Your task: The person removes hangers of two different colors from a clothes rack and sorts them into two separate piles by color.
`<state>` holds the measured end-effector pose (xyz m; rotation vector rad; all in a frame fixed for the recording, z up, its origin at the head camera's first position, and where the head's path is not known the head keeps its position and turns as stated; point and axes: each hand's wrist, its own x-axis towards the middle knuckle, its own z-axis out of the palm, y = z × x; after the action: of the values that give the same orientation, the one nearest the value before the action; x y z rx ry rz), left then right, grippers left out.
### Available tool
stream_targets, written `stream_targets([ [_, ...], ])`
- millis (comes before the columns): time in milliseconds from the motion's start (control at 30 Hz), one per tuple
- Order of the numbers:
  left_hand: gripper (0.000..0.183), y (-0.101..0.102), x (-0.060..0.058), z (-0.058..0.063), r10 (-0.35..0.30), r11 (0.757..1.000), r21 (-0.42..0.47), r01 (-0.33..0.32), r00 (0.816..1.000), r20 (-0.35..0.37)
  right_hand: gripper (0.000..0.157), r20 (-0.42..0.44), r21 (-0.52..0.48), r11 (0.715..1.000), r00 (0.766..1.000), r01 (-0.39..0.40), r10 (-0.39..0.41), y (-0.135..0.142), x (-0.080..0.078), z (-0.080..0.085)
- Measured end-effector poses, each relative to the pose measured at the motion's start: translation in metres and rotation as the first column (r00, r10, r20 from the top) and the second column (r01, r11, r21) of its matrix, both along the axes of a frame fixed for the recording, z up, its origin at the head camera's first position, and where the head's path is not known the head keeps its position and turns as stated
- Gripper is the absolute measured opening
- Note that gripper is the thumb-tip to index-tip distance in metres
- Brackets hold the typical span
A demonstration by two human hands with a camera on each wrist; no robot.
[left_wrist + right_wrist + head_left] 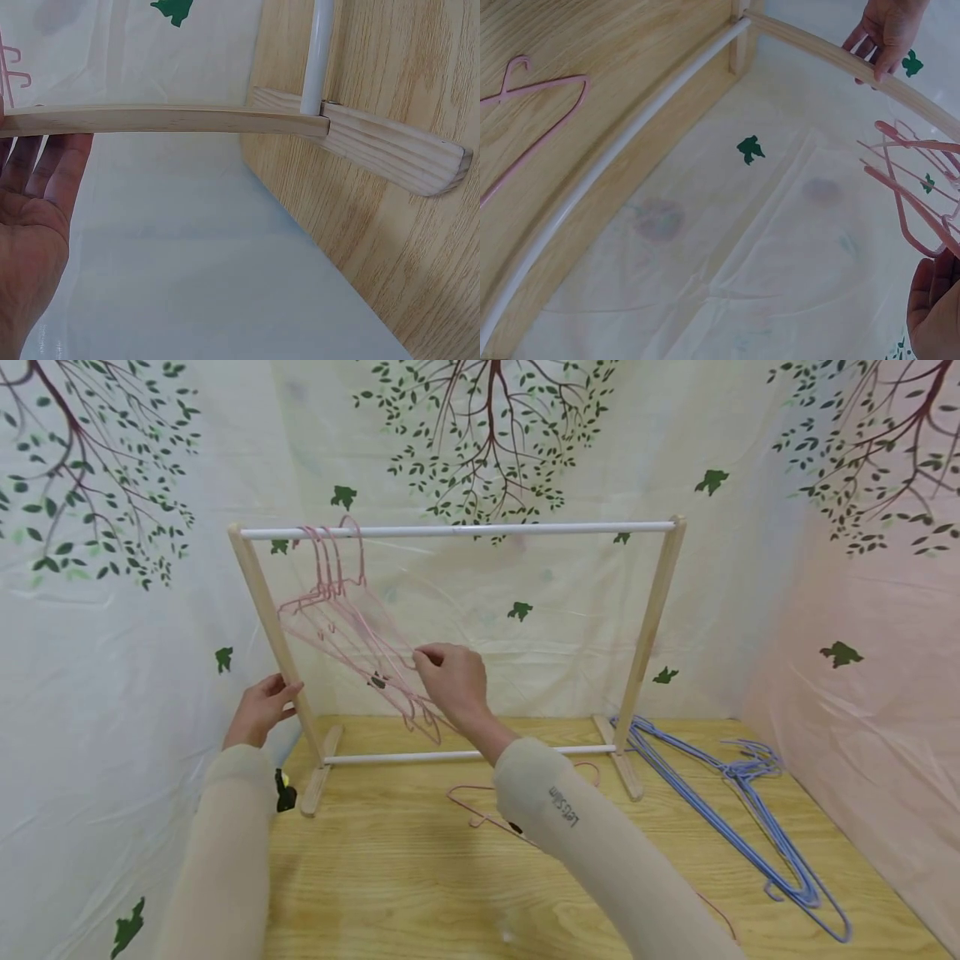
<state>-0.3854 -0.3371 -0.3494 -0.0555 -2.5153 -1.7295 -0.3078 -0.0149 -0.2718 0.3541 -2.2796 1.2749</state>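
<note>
Several pink clothes hangers (341, 602) hang from the white top rod (480, 530) of a wooden rack, bunched toward its left end. My right hand (456, 681) pinches the lower right corner of one pink hanger. In the right wrist view this hand (937, 304) sits at the right edge, partly cut off, beside the hangers' ends (907, 187). My left hand (262, 706) holds the rack's left wooden post (272, 610) around mid-height. The left wrist view shows that hand's fingers (67, 169) against the post (187, 120).
A pink hanger (480, 788) lies on the wooden table (390, 877), partly hidden by my right forearm. Several blue hangers (750, 810) lie piled at the right, by the rack's right foot (621, 764). Leaf-printed sheets (840, 710) enclose the table. A small black object (285, 791) shows by my left wrist.
</note>
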Motion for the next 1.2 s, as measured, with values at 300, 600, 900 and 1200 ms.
stream_targets([
  [300, 0.062, -0.001, -0.006, -0.001, 0.007, 1.0, 0.0, -0.007, 1.0, 0.0, 0.018, -0.02, -0.062, 0.998, 0.999, 0.027, -0.029, 0.016, -0.005, -0.007],
  [600, 0.063, -0.002, -0.012, -0.001, -0.003, 1.0, 0.013, 0.003, 1.0, 0.012, 0.015, -0.082, -0.12, 0.992, 0.995, 0.04, -0.05, 0.035, -0.008, -0.017],
  [900, 0.063, 0.001, -0.011, 0.0, 0.014, 1.0, 0.002, -0.014, 1.0, 0.026, 0.013, -0.162, -0.213, 0.977, 0.986, 0.003, -0.038, 0.06, -0.007, -0.04],
  [1200, 0.064, 0.001, -0.008, 0.0, 0.022, 1.0, -0.003, -0.022, 0.999, 0.027, 0.013, -0.151, -0.28, 0.96, 0.988, -0.02, -0.024, 0.096, -0.001, -0.061],
])
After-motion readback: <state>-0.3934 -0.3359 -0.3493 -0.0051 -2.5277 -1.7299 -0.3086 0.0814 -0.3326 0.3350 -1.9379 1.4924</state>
